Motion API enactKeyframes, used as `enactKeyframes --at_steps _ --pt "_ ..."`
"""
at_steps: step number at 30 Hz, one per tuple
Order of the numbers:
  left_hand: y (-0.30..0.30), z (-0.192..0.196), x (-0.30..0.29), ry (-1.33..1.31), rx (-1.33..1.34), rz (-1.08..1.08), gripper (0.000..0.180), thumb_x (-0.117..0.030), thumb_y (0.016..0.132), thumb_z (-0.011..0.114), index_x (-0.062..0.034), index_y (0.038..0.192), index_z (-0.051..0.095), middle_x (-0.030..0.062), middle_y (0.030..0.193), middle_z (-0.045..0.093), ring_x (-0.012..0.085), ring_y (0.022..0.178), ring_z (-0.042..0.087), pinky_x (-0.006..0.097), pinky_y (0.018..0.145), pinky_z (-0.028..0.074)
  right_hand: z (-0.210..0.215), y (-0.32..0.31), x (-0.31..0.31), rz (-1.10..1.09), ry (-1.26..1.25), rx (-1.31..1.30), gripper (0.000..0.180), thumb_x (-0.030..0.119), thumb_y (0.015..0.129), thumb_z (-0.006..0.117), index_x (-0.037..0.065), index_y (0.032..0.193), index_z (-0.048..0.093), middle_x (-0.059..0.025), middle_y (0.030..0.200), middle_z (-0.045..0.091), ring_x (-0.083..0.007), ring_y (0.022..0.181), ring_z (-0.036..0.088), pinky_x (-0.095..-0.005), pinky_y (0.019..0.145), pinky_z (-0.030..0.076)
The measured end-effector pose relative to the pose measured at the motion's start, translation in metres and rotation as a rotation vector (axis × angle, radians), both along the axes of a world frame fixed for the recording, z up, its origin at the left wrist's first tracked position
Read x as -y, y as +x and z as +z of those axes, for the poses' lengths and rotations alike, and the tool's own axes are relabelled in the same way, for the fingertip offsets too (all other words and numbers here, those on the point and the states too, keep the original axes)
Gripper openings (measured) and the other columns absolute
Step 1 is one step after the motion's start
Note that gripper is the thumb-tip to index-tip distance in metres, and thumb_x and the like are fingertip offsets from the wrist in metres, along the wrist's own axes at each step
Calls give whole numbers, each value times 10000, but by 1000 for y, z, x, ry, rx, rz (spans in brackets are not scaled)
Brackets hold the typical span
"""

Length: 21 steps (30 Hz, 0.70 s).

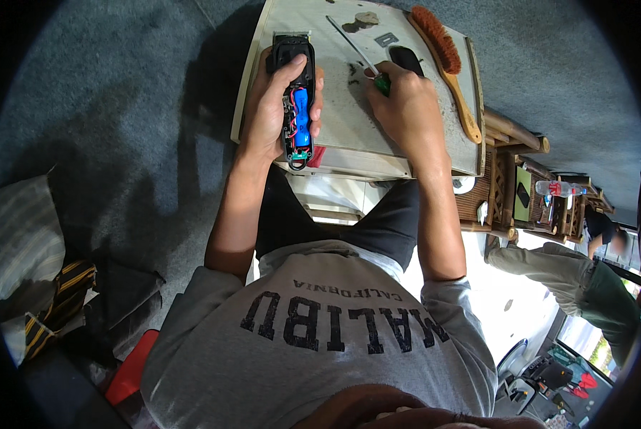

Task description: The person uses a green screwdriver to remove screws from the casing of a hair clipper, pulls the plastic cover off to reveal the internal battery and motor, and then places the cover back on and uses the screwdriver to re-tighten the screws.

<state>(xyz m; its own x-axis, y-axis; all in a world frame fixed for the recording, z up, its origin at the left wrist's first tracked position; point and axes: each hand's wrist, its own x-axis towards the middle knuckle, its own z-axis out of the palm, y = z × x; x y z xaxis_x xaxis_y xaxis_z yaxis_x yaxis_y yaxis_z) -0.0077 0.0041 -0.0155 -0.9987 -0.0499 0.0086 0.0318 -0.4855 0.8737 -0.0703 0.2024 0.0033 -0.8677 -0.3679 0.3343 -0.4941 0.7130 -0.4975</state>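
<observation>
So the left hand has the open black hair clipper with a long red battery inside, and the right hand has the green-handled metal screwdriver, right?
Not quite: the head view shows the long battery is blue, not red. The left hand does hold the open black hair clipper, and the right hand the green-handled screwdriver.

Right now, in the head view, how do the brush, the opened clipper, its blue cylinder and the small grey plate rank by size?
Largest to smallest, as they look:
1. Brush and opened clipper: too alike to rank, the clipper being partly covered
2. Blue cylinder
3. Small grey plate
</observation>
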Motion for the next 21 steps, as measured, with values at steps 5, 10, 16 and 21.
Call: enactKeyframes --at_steps 5,10,16,21 --pt "0 -1 2 27 3 -19 468 -456 1125 488 -25 992 613 81 601 586 154 408 562 250 413 487 0 0 6 12 41 62 255 204 933 780 16 1104 798 -274 878 752 -449 854 759 -483 793 593" --pt "0 0 2 11 6 -32 464 -445 1127 475 -23 995 615 82 600 587 158 408 568 251 411 484 -3 -2 10 -35 23 26 249 210 938 766 10 1087 778 -268 888 760 -461 864 757 -520 801 600" --pt "1 0 4 -7 9 -32 467 -443 1126 475 -17 997 617 82 602 584 148 404 555 251 409 480 5 10 -10 -79 -165 77 253 176 946 754 13 1139 763 -258 871 760 -431 865 772 -491 771 593" --pt "-1 -1 8 36 -40 -86 427 -397 1090 582 3 944 610 105 587 591 184 404 583 292 391 499 19 39 -67 -240 -316 80 247 207 1000 763 40 1181 777 -79 757 715 -93 675 614 -281 650 503"
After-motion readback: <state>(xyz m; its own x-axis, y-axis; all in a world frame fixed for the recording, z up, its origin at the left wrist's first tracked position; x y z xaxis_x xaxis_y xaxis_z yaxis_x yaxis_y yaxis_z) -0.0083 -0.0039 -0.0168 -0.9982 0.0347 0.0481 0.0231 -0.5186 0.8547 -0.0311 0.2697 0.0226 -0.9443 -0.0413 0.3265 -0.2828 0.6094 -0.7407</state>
